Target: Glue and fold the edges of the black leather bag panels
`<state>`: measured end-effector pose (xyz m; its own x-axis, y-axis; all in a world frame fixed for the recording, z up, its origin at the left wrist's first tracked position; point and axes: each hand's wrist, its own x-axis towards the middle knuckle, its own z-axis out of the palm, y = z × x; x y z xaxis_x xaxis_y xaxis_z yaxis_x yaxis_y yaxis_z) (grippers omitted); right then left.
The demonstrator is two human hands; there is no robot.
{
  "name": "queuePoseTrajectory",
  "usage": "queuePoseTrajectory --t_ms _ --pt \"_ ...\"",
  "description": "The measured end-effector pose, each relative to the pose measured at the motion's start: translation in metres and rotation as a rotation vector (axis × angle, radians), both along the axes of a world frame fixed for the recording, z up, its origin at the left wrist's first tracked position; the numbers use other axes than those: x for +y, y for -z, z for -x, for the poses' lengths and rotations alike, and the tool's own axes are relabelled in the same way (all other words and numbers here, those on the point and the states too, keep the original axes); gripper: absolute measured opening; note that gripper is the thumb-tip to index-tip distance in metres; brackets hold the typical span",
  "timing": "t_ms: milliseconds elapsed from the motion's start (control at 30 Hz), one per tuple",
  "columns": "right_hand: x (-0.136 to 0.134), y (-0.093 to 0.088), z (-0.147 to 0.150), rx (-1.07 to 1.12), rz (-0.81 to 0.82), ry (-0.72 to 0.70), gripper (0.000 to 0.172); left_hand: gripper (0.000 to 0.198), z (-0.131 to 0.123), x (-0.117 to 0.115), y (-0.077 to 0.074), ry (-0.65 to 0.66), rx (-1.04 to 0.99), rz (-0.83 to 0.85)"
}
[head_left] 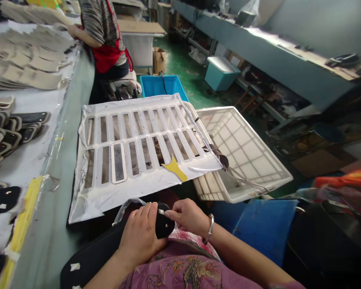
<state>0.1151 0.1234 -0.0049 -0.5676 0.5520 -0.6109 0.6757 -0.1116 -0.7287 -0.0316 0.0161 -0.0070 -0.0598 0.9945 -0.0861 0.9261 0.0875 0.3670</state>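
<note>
The black piece lies under the clasping left grip; the right grip pinches a white tab on it.

L hand palm-down, fingers bent; R hand nearby, thumb/idx pinched.

A green floor, shiny with light, lies between a long table on the left and a long grey bench on the right. Behind the bench rises a plain grey wall.

Black piece, white tab, purple floral garment.
</note>
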Motion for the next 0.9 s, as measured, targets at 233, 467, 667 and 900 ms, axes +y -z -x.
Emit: queuePoseTrajectory --t_ms 233,467,667,900 --pt "-0.004 -0.003 0.001 0.027 0.024 0.018 0.038 0.058 -0.005 0.001 -0.002 0.016 0.078 -0.009" --pt "-0.007 0.000 -0.002 0.042 0.016 0.016 0.029 0.056 -0.006 -0.001 -0.001 0.022 0.073 -0.044" --pt "-0.008 0.006 -0.002 0.054 0.004 0.023 0.026 0.059 -0.006 -0.001 0.008 0.010 0.060 -0.124" --pt "-0.004 0.000 -0.001 0.062 0.027 0.010 0.024 0.067 -0.005 0.000 0.013 0.015 0.067 -0.258"
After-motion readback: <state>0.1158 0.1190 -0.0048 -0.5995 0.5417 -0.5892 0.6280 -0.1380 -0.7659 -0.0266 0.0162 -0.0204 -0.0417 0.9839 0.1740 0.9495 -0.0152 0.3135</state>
